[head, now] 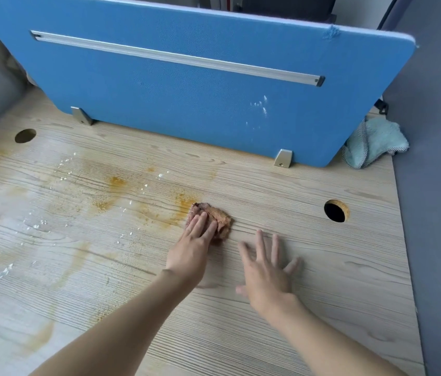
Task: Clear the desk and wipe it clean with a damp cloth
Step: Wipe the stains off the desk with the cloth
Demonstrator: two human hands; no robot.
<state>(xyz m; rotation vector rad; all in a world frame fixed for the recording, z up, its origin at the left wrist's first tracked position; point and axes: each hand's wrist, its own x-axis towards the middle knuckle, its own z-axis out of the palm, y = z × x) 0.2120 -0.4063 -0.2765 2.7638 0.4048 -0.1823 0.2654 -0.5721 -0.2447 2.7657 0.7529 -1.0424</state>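
Head view is looking down on a pale wood-grain desk, where the left hand is pressing a small crumpled cloth, stained brown and orange, flat against the surface. The hand's fingers are lying straight and close together on top of the cloth, not curling round it. The cloth is sitting under the fingertips near the middle of the desk. Its far and right edges are sticking out beyond the fingers, while the palm and wrist are trailing behind it on the near side.

The right hand is resting just to the right of the left hand. Its fingers are spread wide and straight over bare wood, gripping nothing. It is lying beside the cloth but apart from it, and it is showing slightly blurred.

Orange-yellow stains are smearing the desk to the left of the cloth, the nearest one touching the cloth's left edge. White crumbs are lying scattered among them. The wood to the right of the hands is looking unstained.

A blue partition with a metal rail is standing along the back edge on two metal brackets, and a few white specks are showing on its fabric. A teal cloth is lying bunched in the far right corner, well apart from both hands. Two round cable holes are showing, one at the far left and one to the right.
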